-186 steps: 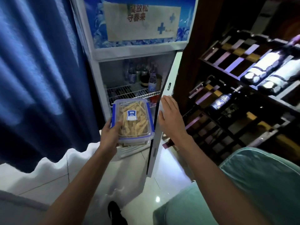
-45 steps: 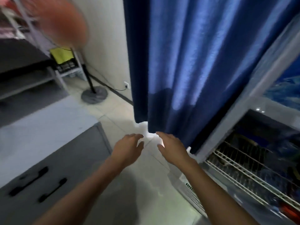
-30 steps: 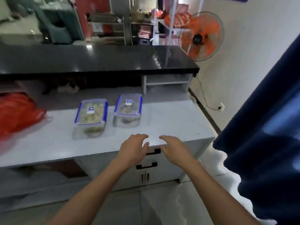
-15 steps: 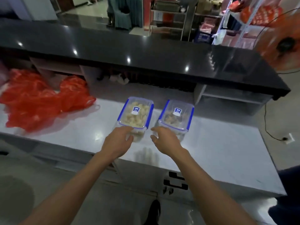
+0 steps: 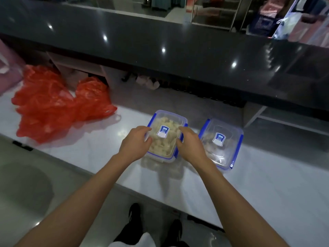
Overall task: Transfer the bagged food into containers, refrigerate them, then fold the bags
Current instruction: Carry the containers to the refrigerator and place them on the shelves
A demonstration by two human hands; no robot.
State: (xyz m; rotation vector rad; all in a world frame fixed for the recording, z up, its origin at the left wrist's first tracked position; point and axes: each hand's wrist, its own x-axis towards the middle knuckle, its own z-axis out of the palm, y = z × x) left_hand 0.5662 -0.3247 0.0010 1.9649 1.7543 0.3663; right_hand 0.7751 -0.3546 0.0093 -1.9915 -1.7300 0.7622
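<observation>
Item: lidded container (image 5: 164, 138) of pale food, on the white counter (image 5: 267, 184), taken up for refrigeration
We set our left hand (image 5: 136, 144) and right hand (image 5: 191, 146) on its two long sides, fingers curled and closing on the lid edges; whether the grip is firm we cannot tell. Second container (image 5: 220, 142) stands just beside, right; red bags (image 5: 57, 102) lie unfolded, well left. Half a second ago our hands only reached the near corners of both boxes; now both flank one. Next, in our judgement: a level lift and a carry to the fridge
</observation>
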